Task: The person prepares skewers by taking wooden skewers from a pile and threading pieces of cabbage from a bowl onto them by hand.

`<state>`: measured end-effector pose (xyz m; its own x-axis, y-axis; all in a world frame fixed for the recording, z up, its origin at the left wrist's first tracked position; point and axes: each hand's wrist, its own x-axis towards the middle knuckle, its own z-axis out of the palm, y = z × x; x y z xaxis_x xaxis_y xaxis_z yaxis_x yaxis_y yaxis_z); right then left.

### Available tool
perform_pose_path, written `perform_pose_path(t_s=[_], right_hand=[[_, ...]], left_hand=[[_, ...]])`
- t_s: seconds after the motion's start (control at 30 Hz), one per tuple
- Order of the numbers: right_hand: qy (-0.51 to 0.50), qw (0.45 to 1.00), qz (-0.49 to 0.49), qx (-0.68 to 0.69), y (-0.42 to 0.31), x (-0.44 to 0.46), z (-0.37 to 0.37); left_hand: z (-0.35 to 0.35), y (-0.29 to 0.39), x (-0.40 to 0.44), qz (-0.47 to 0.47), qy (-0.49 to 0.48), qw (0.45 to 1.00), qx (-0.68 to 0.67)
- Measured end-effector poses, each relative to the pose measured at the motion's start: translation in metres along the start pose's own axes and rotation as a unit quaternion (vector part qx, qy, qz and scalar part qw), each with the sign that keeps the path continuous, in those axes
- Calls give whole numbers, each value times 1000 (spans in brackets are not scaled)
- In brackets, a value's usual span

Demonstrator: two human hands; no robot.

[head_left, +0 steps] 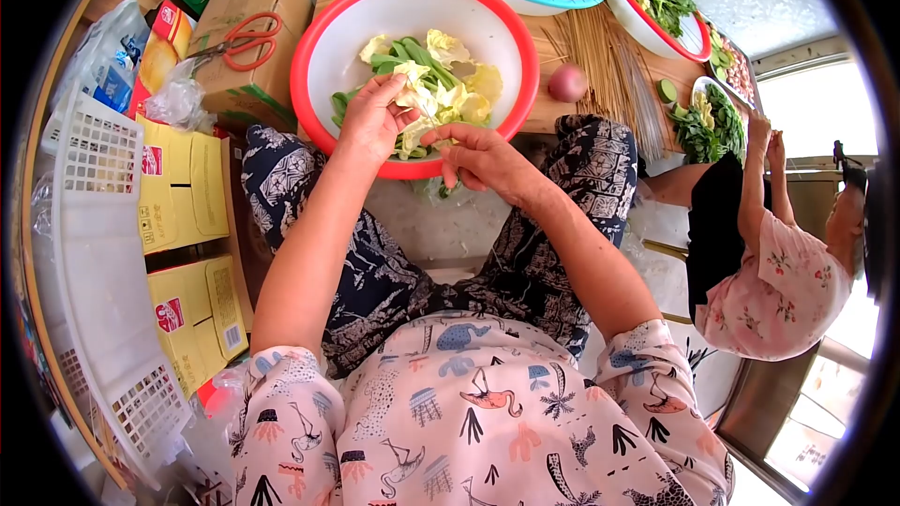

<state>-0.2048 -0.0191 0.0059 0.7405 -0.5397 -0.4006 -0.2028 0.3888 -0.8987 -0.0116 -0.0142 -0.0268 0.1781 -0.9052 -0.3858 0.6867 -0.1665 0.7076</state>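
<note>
Above the near side of a white basin with a red rim (302,84), my left hand (373,120) pinches a pale yellow-green cabbage leaf (412,84). Close by on the right, my right hand (487,165) has its thumb and fingers pressed together, its fingertips near the leaf. A thin pale line seems to run between the two hands, too fine to name. Inside the basin lie more pale leaves (483,81) and long green pieces (410,49) of vegetable.
Bamboo skewers (600,61) and a red onion (567,83) lie on the wooden table beyond. Further basins of greens, a blue-rimmed one (562,2) and a red-rimmed one (698,54), stand behind. Scissors (246,40) rest on a carton (246,84). Another person (778,281) sits at right.
</note>
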Motion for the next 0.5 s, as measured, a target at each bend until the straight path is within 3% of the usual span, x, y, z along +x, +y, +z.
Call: perform_pose_path(t_s=[0.5], right_hand=[[-56, 997, 22, 50, -16, -10, -1]], left_hand=[[4, -6, 0, 52, 17, 997, 57]])
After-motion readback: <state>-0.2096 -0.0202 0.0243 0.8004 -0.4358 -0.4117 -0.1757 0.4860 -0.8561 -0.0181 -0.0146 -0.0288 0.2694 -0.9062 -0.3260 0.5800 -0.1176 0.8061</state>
